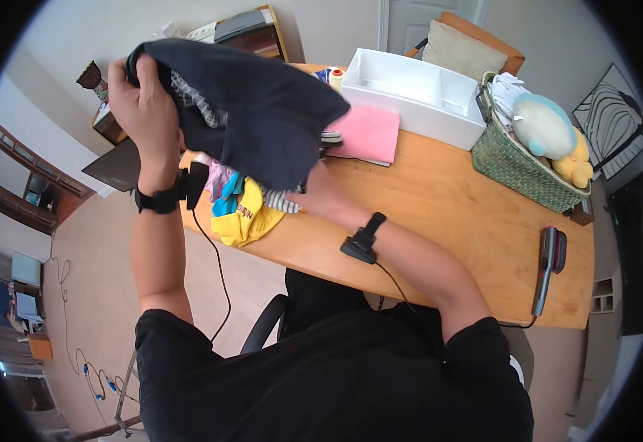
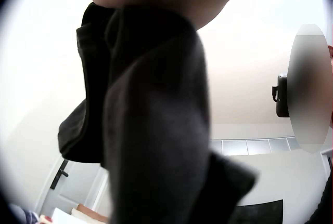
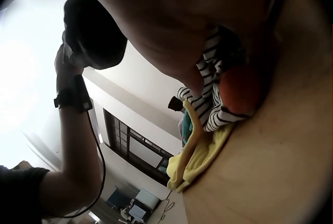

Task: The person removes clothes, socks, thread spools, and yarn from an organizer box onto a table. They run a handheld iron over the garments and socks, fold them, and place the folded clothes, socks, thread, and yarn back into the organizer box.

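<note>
Apparent lifting step: left hand, fingers clamped on dark garment, upper left — next move calls for steady hold; right hand, finger closure indeterminable.

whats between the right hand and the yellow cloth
A striped cloth lies between the right hand and the yellow cloth. The head view shows it, and the right wrist view does too.

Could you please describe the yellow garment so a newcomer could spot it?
Find the wooden table, then the left end of its near edge, beneath the dark garment held up in the left hand. The yellow garment lies crumpled there, its dark lettering showing. Its colour sets it apart from the teal cloth and striped cloth beside it.
</note>
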Motion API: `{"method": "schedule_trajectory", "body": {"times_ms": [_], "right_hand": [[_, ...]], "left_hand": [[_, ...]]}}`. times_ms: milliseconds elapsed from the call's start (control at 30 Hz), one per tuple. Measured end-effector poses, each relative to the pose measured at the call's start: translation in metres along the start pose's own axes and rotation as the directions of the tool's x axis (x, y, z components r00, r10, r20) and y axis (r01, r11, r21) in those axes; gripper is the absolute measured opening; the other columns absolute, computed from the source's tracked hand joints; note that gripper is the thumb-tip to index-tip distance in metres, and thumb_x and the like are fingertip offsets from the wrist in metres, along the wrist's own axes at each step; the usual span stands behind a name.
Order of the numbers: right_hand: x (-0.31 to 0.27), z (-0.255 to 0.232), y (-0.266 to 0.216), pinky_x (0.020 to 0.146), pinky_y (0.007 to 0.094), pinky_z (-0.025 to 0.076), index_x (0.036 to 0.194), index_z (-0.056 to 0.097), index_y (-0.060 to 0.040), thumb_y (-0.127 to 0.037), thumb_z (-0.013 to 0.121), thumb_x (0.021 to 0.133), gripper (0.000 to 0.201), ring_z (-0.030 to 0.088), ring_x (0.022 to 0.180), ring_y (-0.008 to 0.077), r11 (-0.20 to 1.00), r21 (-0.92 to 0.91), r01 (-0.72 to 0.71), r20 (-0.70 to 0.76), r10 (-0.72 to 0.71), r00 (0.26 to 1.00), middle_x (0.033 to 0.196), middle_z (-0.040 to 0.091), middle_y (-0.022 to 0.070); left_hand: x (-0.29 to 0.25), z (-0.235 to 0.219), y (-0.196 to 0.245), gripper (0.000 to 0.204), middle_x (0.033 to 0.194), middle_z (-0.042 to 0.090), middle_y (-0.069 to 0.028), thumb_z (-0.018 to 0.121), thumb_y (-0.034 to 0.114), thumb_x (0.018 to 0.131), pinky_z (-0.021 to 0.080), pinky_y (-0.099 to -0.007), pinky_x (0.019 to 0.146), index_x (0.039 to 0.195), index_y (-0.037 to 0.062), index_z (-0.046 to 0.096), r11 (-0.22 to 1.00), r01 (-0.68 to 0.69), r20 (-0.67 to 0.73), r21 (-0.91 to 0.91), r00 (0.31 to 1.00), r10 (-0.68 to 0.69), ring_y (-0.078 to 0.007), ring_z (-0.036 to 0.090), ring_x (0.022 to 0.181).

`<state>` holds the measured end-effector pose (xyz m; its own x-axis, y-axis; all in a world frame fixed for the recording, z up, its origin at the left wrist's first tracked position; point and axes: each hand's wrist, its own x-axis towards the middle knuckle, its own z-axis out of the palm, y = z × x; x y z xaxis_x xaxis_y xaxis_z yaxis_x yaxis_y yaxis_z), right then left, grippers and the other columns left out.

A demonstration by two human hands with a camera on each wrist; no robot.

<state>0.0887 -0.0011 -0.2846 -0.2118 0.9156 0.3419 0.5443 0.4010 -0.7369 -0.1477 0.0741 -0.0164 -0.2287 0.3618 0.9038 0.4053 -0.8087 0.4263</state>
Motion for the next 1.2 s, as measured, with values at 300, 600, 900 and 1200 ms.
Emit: {"method": "schedule_trajectory", "body": {"times_ms": [300, 600, 900, 1200], "right_hand": [[0.036, 0.046, 0.010, 0.130, 0.0441, 0.047, 0.162, 0.058, -0.0003, -0.031, 0.076, 0.114, 0.061, 0.063, 0.150, 0.0283, 0.993, 0.096, 0.070, 0.165, -0.086, 0.983, 0.162, 0.067, 0.0167], [-0.096, -0.080, -0.029, 0.112, 0.0384, 0.060, 0.159, 0.063, -0.0055, -0.013, 0.079, 0.109, 0.053, 0.074, 0.133, 0.0211, 0.953, 0.268, -0.139, 0.011, 0.141, 0.990, 0.144, 0.077, 0.0118], [-0.291, -0.205, -0.040, 0.102, 0.0291, 0.057, 0.124, 0.075, 0.0023, -0.012, 0.074, 0.114, 0.018, 0.074, 0.111, 0.0145, 0.898, 0.422, -0.123, -0.550, 0.362, 0.753, 0.115, 0.079, 0.0055], [-0.344, -0.226, -0.009, 0.085, 0.0321, 0.057, 0.108, 0.075, 0.0001, -0.022, 0.078, 0.113, 0.023, 0.071, 0.091, 0.0158, 0.856, 0.403, -0.325, -0.690, 0.517, 0.506, 0.096, 0.074, 0.0044]], "left_hand": [[-0.051, 0.038, 0.014, 0.014, 0.092, 0.065, 0.0014, 0.069, 0.009, 0.115, 0.049, -0.0246, 0.078, 0.106, -0.0011, 0.065, 0.983, -0.044, 0.136, -0.181, 0.988, 0.070, -0.0056, 0.055, 0.084], [-0.068, 0.100, 0.072, 0.016, 0.090, 0.066, -0.0004, 0.074, 0.011, 0.113, 0.050, -0.0267, 0.077, 0.107, -0.0014, 0.066, 0.896, 0.104, 0.314, -0.432, 0.949, 0.041, -0.0075, 0.058, 0.084], [-0.158, 0.122, 0.115, 0.030, 0.087, 0.074, -0.0139, 0.079, 0.027, 0.108, 0.056, -0.0397, 0.078, 0.110, -0.0026, 0.073, 0.932, 0.349, 0.870, -0.101, 0.485, -0.087, -0.0224, 0.070, 0.081], [-0.259, 0.107, 0.109, 0.046, 0.118, 0.075, -0.0122, 0.095, 0.019, 0.085, 0.057, -0.0448, 0.100, 0.123, 0.0050, 0.075, 0.886, -0.309, 0.848, -0.347, 0.300, 0.437, -0.0357, 0.073, 0.114]]}}
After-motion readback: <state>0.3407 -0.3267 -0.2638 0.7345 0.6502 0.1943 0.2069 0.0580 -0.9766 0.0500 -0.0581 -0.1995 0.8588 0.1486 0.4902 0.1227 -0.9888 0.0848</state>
